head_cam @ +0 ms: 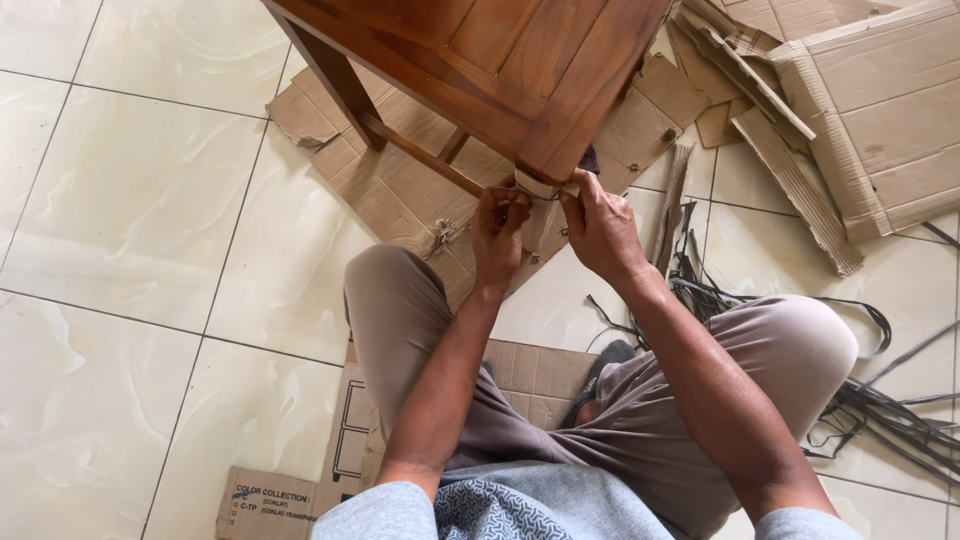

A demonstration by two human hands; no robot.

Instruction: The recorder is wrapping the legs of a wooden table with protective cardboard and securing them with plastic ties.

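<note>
Both hands — left hand (498, 232), right hand (598, 225) — pinch the cardboard wrap (535, 185) on the wooden table (500, 60) corner; wrap there remains, other cardboard already off.

A person sits with knees bent and spread, seen from above, both bare forearms reaching forward between the legs. The left hand (498, 232) is raised with its back to the camera, fingers curled tightly in a pinch at the top. The right hand (600, 225) sits just beside it, angled inward, thumb and fingers also pinched together near the left fingertips. The two hands are close, almost touching at the tips. Both wrists are straight. The left forearm runs nearly upright in view; the right slants in from the lower right. Short grey sleeves cover the upper arms.
</note>
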